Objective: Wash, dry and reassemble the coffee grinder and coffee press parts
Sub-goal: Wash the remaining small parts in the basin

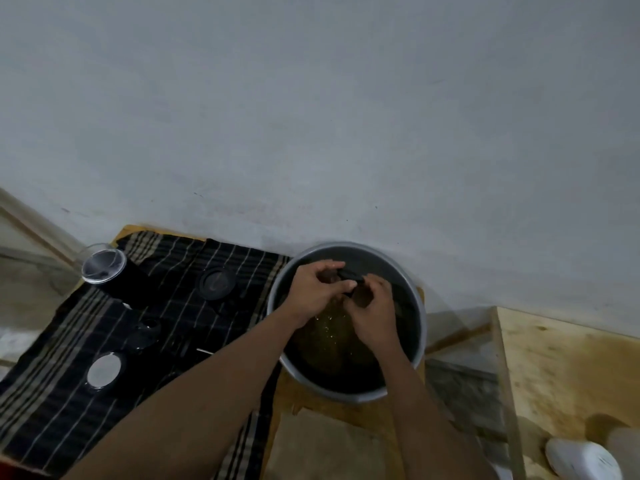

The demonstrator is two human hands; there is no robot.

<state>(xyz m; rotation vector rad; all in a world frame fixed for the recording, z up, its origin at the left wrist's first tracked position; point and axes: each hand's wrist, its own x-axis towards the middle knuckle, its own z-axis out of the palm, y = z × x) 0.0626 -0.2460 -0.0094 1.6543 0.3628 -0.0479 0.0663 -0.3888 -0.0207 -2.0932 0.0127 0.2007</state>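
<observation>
Black part (350, 276), small and flattish, sits between my two hands, held just above the dark water in the metal basin (346, 245). My left hand (317, 289) grips its left side, fingers curled over the top. My right hand (375, 308) pinches its right edge between bent fingers and thumb. What kind of part it is I cannot tell, since my fingers cover most of it. Both forearms reach in over the near rim.

The basin stands on a wooden table (311, 407), close against the grey wall (311, 116). Just left of the basin, a black striped cloth (225, 323) covers the rest of the table. On it lie a round black lid (216, 284), a black cylinder with a clear end (104, 268) at the far left corner, a small dark piece (145, 332), and a disc with a shiny metal face (104, 370) nearer me. Well apart at lower right sits a white container (581, 459).
</observation>
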